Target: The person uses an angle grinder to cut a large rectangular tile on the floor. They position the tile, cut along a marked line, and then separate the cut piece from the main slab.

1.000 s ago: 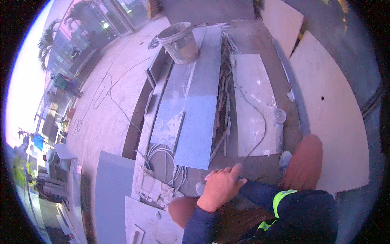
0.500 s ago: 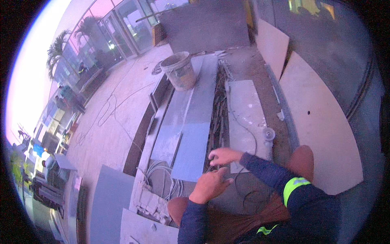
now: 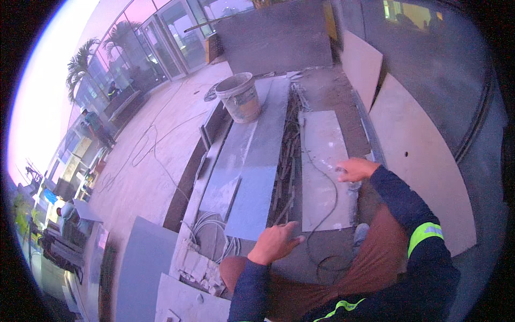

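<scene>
My left hand (image 3: 276, 242) hovers over the near end of the blue-grey board (image 3: 249, 201), fingers spread and nothing in them. My right hand (image 3: 358, 169) is stretched out above the right edge of the pale, dusty board (image 3: 324, 188), with its fingers loosely bent and apart. Just below it lies a grey, cylinder-shaped power tool (image 3: 352, 206); the hand hides its round disc end, and contact cannot be made out. A dark cable (image 3: 337, 196) curves over the pale board. Between the two boards runs a strip of thin sticks or rods (image 3: 284, 177).
A dirty bucket (image 3: 240, 99) stands on the far end of the long board. Coiled cable (image 3: 214, 231) and broken rubble (image 3: 201, 268) lie left of my knee. Large panels (image 3: 424, 166) flank the right. Co-workers (image 3: 75, 220) are at the far left.
My right hand has moved right, from the strip of sticks to over the power tool, covering its disc end. My left hand has barely shifted. The view has tilted slightly.
</scene>
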`<state>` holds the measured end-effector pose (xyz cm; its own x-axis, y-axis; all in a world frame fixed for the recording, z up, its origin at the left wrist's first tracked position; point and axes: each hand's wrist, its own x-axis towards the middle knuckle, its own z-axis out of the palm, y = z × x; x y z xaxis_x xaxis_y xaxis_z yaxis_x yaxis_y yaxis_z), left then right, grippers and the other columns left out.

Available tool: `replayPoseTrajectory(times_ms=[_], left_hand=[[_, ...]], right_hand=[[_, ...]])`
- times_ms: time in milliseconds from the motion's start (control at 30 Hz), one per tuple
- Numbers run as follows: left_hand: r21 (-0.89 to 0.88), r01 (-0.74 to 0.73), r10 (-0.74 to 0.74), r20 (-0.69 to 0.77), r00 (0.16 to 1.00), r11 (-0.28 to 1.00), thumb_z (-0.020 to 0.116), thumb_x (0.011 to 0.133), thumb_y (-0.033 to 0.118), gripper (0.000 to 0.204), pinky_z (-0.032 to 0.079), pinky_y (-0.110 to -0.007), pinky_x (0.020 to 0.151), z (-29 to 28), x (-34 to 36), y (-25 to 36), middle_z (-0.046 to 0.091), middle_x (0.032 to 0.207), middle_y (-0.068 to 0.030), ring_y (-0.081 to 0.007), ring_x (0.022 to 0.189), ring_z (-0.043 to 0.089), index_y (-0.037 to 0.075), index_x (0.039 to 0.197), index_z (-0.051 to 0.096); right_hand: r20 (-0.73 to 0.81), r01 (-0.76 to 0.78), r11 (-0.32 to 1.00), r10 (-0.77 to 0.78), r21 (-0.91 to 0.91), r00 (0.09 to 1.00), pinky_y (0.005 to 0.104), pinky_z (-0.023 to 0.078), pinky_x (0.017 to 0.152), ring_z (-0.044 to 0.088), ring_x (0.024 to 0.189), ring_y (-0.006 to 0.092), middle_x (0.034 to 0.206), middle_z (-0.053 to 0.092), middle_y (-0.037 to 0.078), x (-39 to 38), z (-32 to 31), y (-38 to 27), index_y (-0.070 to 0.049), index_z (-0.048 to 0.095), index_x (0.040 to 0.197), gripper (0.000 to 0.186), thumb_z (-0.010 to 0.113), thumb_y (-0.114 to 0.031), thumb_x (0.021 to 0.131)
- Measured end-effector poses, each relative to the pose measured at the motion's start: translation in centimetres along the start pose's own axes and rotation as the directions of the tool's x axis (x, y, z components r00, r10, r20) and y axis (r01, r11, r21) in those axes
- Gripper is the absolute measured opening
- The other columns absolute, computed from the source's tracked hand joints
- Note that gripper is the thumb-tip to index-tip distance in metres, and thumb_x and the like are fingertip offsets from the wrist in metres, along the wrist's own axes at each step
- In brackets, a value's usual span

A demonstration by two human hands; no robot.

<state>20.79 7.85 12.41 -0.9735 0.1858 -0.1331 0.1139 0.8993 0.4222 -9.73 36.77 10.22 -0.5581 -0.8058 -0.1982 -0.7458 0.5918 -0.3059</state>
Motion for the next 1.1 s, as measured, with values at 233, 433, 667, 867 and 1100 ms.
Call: replayPoseTrajectory(times_ms=[233, 433, 667, 867, 1100], left_hand=[[0.007, -0.023, 0.023, -0.050, 0.998, 1.000, 0.069, 0.097, 0.044, 0.049, 0.057, -0.057, 0.081, 0.6, 0.6, 0.4, 0.074, 0.100, -0.0267, -0.0471, 0.094, 0.072, 0.007, 0.129, 0.062], [-0.001, -0.015, 0.015, -0.021, 1.000, 1.000, 0.070, 0.096, 0.045, 0.052, 0.058, -0.056, 0.082, 0.8, 1.0, 0.6, 0.074, 0.103, -0.0271, -0.0468, 0.096, 0.072, 0.007, 0.130, 0.062], [-0.050, 0.049, -0.051, -0.039, 0.998, 0.998, 0.076, 0.093, 0.037, 0.051, 0.058, -0.052, 0.085, -0.2, -0.2, 1.1, 0.073, 0.112, -0.0258, -0.0458, 0.101, 0.071, 0.009, 0.134, 0.064], [-0.056, 0.054, -0.057, -0.059, 0.997, 0.997, 0.077, 0.092, 0.031, 0.053, 0.057, -0.051, 0.084, -1.3, -0.5, 2.4, 0.074, 0.112, -0.0245, -0.0454, 0.098, 0.072, 0.004, 0.135, 0.063], [-0.058, 0.059, -0.061, -0.035, 0.998, 0.997, 0.077, 0.092, 0.031, 0.054, 0.055, -0.050, 0.091, -1.7, -0.7, 2.6, 0.073, 0.114, -0.0246, -0.0438, 0.103, 0.071, 0.003, 0.136, 0.062]], right_hand=[[0.144, -0.065, 0.998, 0.066, -0.012, 0.987, 0.0501, 0.054, 0.099, 0.069, 0.115, 0.0421, 0.125, 0.072, 0.025, 1.0, 2.9, 4.0, -0.009, 0.065, 0.136, 0.061, 0.074, -0.048, 0.090], [0.143, -0.017, 0.997, 0.028, -0.074, 0.989, 0.0501, 0.053, 0.100, 0.069, 0.116, 0.0417, 0.125, 0.072, 0.025, 2.5, 4.5, 5.3, -0.010, 0.065, 0.138, 0.060, 0.074, -0.045, 0.090], [0.356, -0.065, 0.994, 0.028, 0.093, 0.934, 0.0478, 0.054, 0.097, 0.071, 0.113, 0.0373, 0.124, 0.073, 0.023, 2.5, 6.5, 6.7, -0.009, 0.065, 0.139, 0.059, 0.071, -0.044, 0.093], [0.094, -0.203, 0.927, 0.182, 0.314, 0.979, 0.0407, 0.057, 0.080, 0.071, 0.088, 0.0216, 0.106, 0.075, 0.014, -0.2, 2.0, 8.9, -0.006, 0.064, 0.138, 0.055, 0.070, -0.041, 0.097], [0.019, -0.278, 0.794, 0.319, 0.540, 0.947, 0.0346, 0.057, 0.074, 0.069, 0.085, 0.0174, 0.114, 0.072, 0.008, -3.5, 1.3, 12.2, -0.007, 0.061, 0.141, 0.058, 0.071, -0.046, 0.098]])
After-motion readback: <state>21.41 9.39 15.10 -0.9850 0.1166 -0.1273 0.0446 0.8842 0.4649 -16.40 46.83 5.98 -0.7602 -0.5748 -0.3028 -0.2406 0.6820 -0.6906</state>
